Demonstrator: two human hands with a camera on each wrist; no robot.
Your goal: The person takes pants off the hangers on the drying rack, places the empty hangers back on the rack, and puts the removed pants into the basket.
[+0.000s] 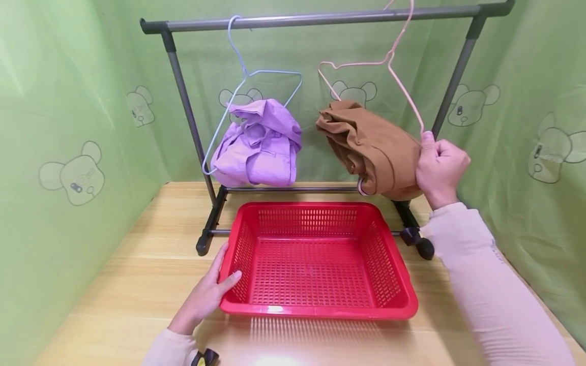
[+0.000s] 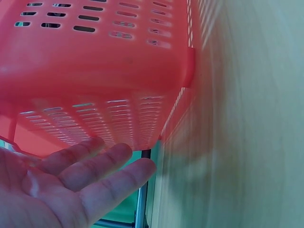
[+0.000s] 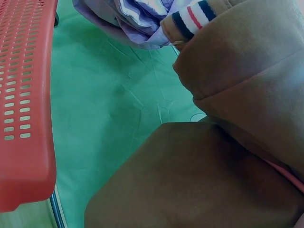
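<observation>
The right hand (image 1: pixel 440 165) is raised at the right, fingers curled round the lower corner of a pink hanger (image 1: pixel 405 91) with a brown garment (image 1: pixel 380 147) draped over it. In the right wrist view the brown garment (image 3: pixel 247 76) fills much of the frame, a striped band at its edge. The left hand (image 1: pixel 206 297) rests at the left side of a red basket (image 1: pixel 320 311), thumb over the rim, other fingers outside. Seen in the left wrist view, the fingers of the left hand (image 2: pixel 71 185) lie extended beside the basket wall (image 2: pixel 85 71).
A metal rack (image 1: pixel 293 21) stands behind the basket. From its bar hangs a blue hanger (image 1: pixel 238 91) carrying a folded purple garment (image 1: pixel 263 152). Green curtains (image 1: pixel 82 127) with bear drawings surround the wooden table (image 1: pixel 137 284). The basket holds nothing.
</observation>
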